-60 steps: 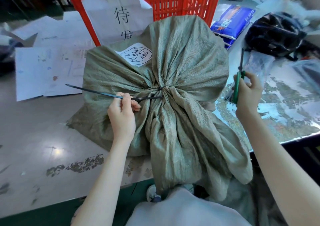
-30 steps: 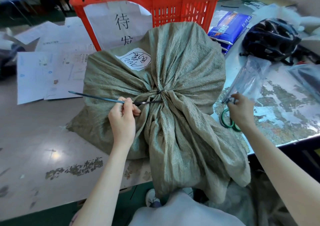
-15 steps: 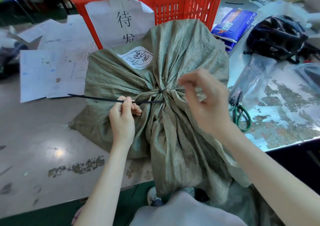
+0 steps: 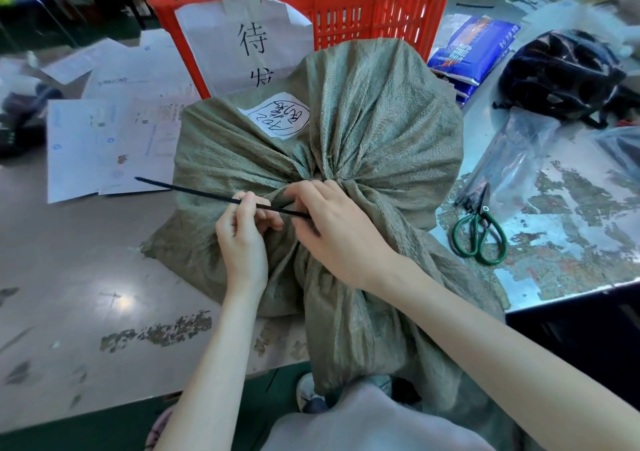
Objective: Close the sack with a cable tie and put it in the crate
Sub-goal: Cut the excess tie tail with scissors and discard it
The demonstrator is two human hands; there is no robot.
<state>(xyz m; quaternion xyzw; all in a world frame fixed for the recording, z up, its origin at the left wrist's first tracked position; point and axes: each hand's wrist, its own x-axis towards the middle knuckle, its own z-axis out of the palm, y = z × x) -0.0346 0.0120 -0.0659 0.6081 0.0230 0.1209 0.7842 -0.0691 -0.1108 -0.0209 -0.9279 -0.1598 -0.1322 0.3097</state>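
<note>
Pinching the thin black cable tie (image 4: 194, 192) closed-fingered, the left hand (image 4: 244, 239) pulls its tail outward; the right hand (image 4: 337, 229) grips the grey-green woven sack (image 4: 363, 132) neck just beside. Slack could let the gathers slip.

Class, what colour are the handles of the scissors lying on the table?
Green, clearest in the head view: scissors, right of the sack.
</note>
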